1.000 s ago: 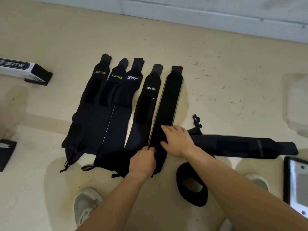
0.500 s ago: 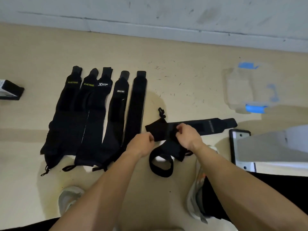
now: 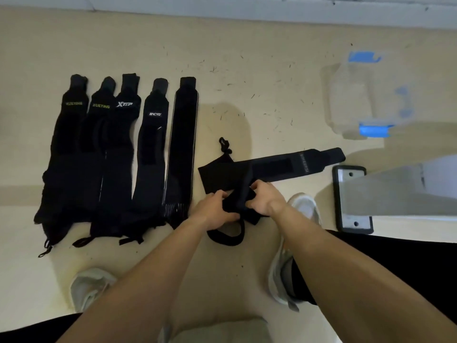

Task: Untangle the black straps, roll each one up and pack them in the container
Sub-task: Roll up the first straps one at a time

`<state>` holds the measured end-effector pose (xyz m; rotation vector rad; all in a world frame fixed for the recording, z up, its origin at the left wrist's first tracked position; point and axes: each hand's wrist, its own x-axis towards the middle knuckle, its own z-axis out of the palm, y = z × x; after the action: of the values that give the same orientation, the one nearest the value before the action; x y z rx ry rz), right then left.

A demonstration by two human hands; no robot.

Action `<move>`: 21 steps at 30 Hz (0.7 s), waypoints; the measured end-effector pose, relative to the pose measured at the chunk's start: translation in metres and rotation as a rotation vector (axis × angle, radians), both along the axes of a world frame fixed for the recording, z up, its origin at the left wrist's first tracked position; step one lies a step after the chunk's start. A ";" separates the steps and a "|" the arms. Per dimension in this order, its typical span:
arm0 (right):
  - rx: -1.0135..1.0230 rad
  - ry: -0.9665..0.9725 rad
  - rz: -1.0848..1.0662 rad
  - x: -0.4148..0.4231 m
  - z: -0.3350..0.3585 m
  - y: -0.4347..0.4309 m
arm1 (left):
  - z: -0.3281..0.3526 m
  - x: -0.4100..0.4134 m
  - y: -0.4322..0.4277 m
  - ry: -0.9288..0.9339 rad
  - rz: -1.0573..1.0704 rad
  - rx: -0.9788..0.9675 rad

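Observation:
Several black straps (image 3: 118, 154) lie flat side by side on the beige floor at the left, their ends pointing away from me. To their right a tangled black strap (image 3: 284, 167) stretches toward the right, with a loop hanging below my hands. My left hand (image 3: 215, 211) and my right hand (image 3: 264, 196) both grip the bunched near end of this strap, close together. A clear container with blue clips (image 3: 363, 95) stands at the upper right, apart from the straps.
A grey wall base (image 3: 222, 11) runs along the top. A dark-framed metal plate (image 3: 351, 196) lies right of my hands, beside a pale slanted panel (image 3: 408, 191). My white shoes (image 3: 294, 243) rest on the floor near the strap.
My hands left the flat rightmost strap of the row and moved right onto the tangled strap, gripping and bunching its near end. The view shifted right, revealing the container.

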<state>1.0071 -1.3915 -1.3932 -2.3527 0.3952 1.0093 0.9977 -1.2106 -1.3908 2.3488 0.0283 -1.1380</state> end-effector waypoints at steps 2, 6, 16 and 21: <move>0.003 0.013 0.033 0.000 -0.003 -0.001 | -0.001 0.000 0.001 0.033 -0.060 -0.001; 0.089 0.098 0.187 0.004 -0.003 -0.011 | -0.003 -0.003 0.006 0.069 -0.216 0.046; 0.253 -0.157 -0.076 0.000 0.022 -0.009 | 0.021 -0.014 0.016 -0.102 -0.107 -0.053; 0.320 -0.125 -0.098 0.015 0.063 -0.005 | 0.055 -0.006 0.025 -0.066 -0.064 -0.083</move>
<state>1.0217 -1.3967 -1.3303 -2.0745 0.2751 0.8084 0.9915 -1.1859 -1.3356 2.3269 -0.1154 -1.0701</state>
